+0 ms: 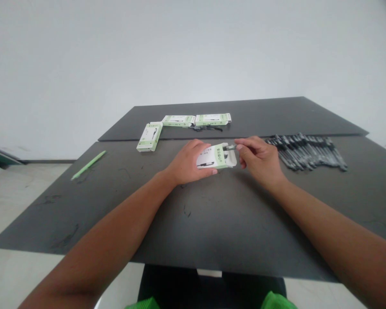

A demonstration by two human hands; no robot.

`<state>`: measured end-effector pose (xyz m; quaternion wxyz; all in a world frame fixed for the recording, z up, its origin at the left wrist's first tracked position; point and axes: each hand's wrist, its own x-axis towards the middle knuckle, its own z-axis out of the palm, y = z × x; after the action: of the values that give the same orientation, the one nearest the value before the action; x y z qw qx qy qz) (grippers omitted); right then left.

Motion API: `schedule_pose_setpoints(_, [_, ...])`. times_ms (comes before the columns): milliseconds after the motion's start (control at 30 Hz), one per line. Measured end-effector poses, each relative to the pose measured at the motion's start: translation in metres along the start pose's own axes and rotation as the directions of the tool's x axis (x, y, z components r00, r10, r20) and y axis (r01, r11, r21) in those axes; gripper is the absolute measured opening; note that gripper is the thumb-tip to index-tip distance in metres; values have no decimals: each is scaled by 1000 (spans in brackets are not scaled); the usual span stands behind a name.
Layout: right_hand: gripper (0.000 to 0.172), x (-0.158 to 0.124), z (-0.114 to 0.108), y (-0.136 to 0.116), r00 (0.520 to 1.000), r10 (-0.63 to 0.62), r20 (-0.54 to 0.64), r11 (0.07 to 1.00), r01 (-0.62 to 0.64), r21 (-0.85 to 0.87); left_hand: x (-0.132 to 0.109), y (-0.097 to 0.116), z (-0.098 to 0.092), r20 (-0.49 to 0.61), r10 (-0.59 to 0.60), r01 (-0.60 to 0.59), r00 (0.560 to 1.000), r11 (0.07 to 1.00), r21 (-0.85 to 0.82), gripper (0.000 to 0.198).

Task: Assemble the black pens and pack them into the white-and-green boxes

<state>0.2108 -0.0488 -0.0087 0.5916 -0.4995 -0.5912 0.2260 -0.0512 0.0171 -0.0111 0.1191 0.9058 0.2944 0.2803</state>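
My left hand (189,163) grips a small white-and-green pen box (216,156) just above the dark table (212,214), its open end turned to the right. My right hand (260,159) is closed in a pinch on a dark pen (230,147), whose tip sits at the box's open end. How far the pen reaches inside the box is hidden.
A pile of several black pens (305,150) lies to the right. Three more green-and-white boxes (150,137) (179,120) (212,119) lie at the back, with a loose pen (207,128) beside them. A green pen (88,165) lies at the left.
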Motion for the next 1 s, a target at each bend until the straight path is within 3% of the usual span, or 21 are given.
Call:
schedule_pose_setpoints(433, [24,-1,2,9,992,111,59,992,-115,56,1,2,-1,15,-1,1,1000,1000,-3,82])
schedule_pose_setpoints(600, [15,-1,1,9,998,25,58,1000,-24,-12,1,2,-1,9,6,-6,1000,1000,-1,81])
schedule_pose_setpoints(700, [10,-1,0,9,988,-46,150,993,62,-104,1,2,-1,10,0,0,1000,1000,4,80])
schedule_pose_setpoints(833, [16,1,-3,6,963,-79,259,993,98,-63,1,1,0,5,3,-3,1000,1000,5,83])
schedule_pose_setpoints(1000, [20,8,-11,8,990,-23,137,994,37,-104,0,0,0,11,-14,14,1000,1000,-2,84])
